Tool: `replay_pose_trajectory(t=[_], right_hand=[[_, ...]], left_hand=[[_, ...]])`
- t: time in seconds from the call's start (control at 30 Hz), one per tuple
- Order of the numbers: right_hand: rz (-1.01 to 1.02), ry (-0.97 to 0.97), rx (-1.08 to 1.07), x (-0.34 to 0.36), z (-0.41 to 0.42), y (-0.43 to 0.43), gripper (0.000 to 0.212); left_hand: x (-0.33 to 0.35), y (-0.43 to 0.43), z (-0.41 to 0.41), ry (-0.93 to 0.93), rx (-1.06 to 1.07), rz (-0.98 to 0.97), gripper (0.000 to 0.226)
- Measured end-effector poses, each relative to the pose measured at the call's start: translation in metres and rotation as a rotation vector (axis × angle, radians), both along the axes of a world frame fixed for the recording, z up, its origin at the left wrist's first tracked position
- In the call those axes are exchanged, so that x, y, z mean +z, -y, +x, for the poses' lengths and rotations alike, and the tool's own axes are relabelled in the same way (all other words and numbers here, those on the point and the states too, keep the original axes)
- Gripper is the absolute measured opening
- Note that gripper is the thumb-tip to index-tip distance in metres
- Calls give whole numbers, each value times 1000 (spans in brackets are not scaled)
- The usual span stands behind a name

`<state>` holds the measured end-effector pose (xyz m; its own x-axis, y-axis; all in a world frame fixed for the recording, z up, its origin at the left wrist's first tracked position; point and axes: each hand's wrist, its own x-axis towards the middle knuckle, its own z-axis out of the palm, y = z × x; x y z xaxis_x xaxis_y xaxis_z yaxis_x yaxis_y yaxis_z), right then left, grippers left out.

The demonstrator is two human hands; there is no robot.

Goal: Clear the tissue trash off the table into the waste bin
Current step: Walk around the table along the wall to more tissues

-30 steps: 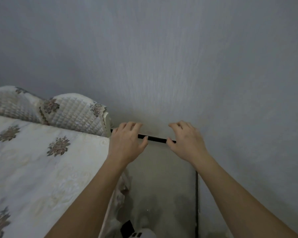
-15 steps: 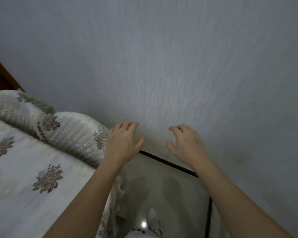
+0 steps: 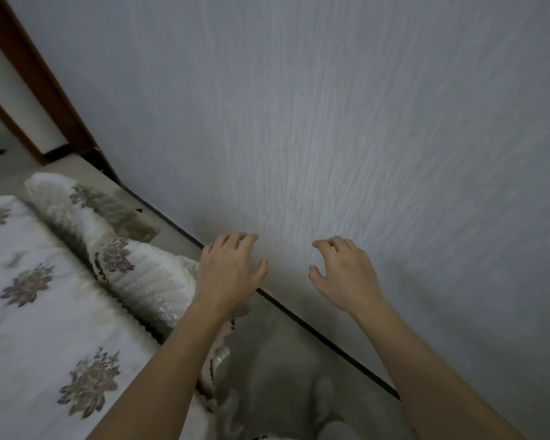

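No tissue, table or waste bin shows in the head view. My left hand is held out in front of me with its fingers spread and nothing in it. My right hand hangs beside it, a hand's width to the right, fingers loosely curled and apart, also holding nothing. Both hands hover in front of a grey textured wall, above the floor.
A sofa with a white flower-patterned cover and a quilted armrest fills the left. A dark skirting line runs along the wall's foot. A brown door frame stands at the far left. A narrow strip of pale floor lies between sofa and wall.
The view has swung left and tilted: the door frame and more of the armrest have come into sight. Both hands stay open and empty, held out the same way.
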<state>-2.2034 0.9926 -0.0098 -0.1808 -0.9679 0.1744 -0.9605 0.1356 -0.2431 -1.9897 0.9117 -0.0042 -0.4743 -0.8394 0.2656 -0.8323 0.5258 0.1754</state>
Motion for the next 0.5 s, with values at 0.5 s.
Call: replay_pose_trajectory(t=[0.5], right_hand=[[3, 45, 484, -6, 19, 264, 46]], left_hand=[[2, 162, 29, 17, 463, 1, 60]])
